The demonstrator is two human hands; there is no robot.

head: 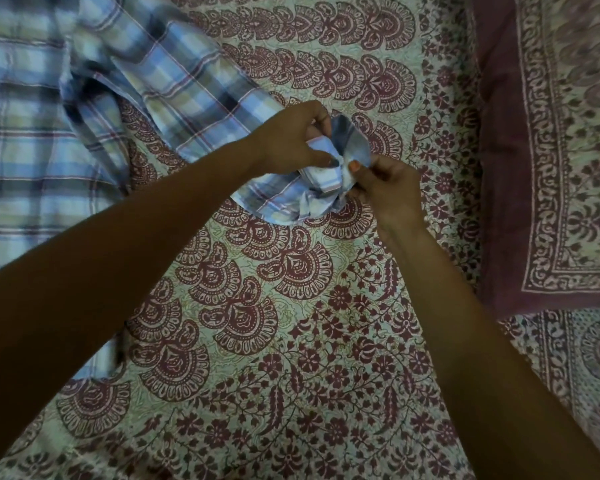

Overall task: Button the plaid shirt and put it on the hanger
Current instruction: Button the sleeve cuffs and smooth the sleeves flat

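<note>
The blue plaid shirt lies spread on the bed at the upper left, one sleeve running down toward the middle. The sleeve's cuff is lifted and bunched between both hands. My left hand grips the cuff from the left, fingers curled over the fabric. My right hand pinches the cuff's other edge with thumb and fingers. Any button is hidden in the folds. No hanger is in view.
A cream bedsheet printed with maroon paisley and flowers covers the bed. A pillow with a maroon border lies at the right edge. A small bit of the shirt shows under my left forearm.
</note>
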